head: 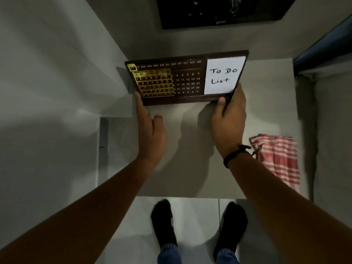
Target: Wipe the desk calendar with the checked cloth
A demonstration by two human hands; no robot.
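Right hand [229, 115] pinched on the near-right corner of the desk calendar [187, 78], thumb on its front edge; left hand [151, 128] flat and open against the near-left corner, gripping nothing. Calendar at the far side of the small table [190, 149], face tilted toward the camera, long axis running left to right. No wiping begun, judging by the checked cloth [278, 159] lying untouched at the table's near-right edge, well apart from both hands.

desk calendar [182, 80] at counter's [190, 149] far edge before us | our hands at its near corners, left [152, 134], right [229, 119] | checked cloth [278, 159] on counter's right edge, apart from calendar
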